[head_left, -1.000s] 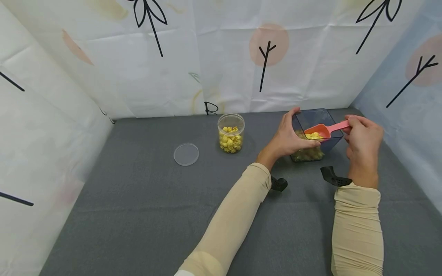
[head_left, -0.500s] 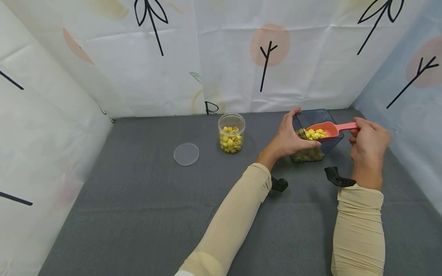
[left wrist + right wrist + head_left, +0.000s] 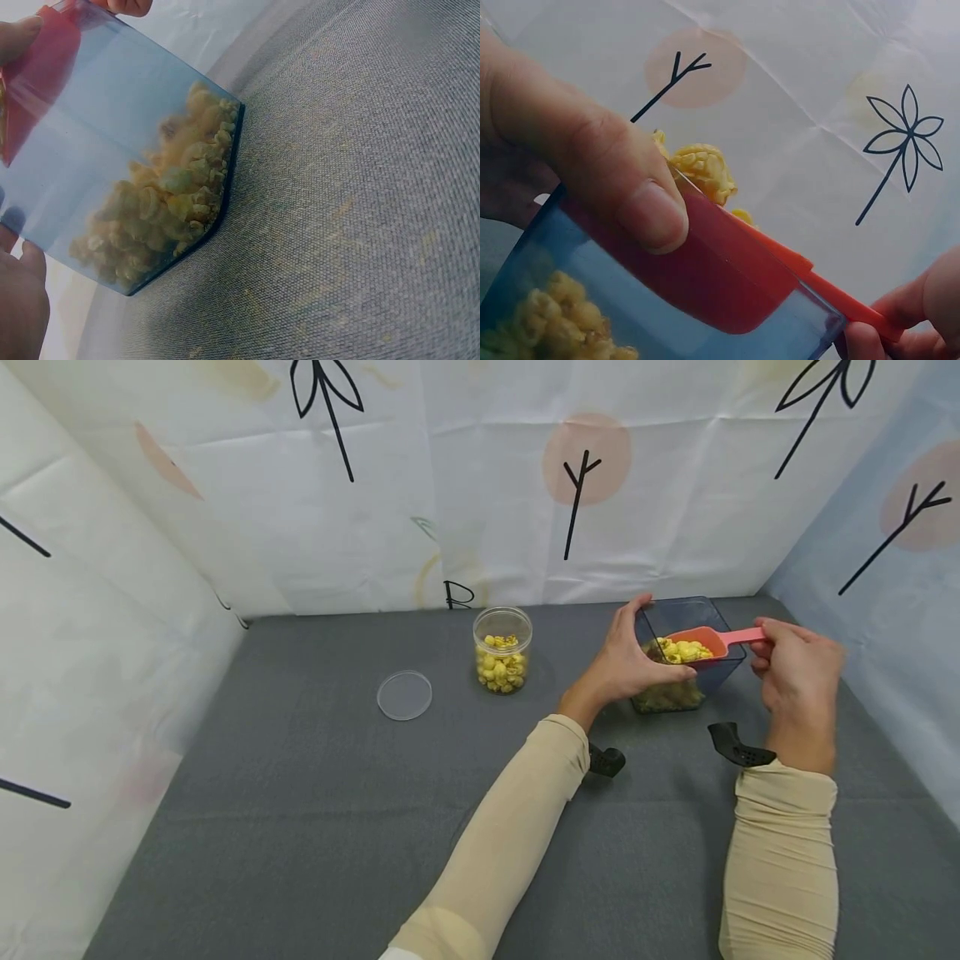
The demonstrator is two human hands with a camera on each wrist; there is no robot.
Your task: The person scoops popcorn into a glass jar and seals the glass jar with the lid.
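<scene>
My left hand [image 3: 628, 652] grips a clear bluish square container [image 3: 684, 610] by its rim, thumb on the near side. The container leans over on the cloth, with popcorn [image 3: 161, 202] gathered toward its bottom. By its handle, my right hand [image 3: 801, 672] pinches a coral-pink scoop [image 3: 708, 639] between thumb and fingers. Popcorn [image 3: 682, 650] heaps in the scoop's bowl, which sits inside the container's mouth. In the right wrist view, the left thumb [image 3: 656, 214] presses on the container wall in front of the scoop.
Left of the container stands a round clear jar [image 3: 502, 622] without a lid, partly filled with yellow popcorn. A clear round disc-like lid [image 3: 404, 695] lies flat on the grey cloth [image 3: 315, 827]. Printed white fabric walls [image 3: 487, 510] rise behind and on both sides.
The right hand has drawn the scoop slightly right and up within the container's mouth, and more popcorn shows in its bowl. The left hand and container stay in place.
</scene>
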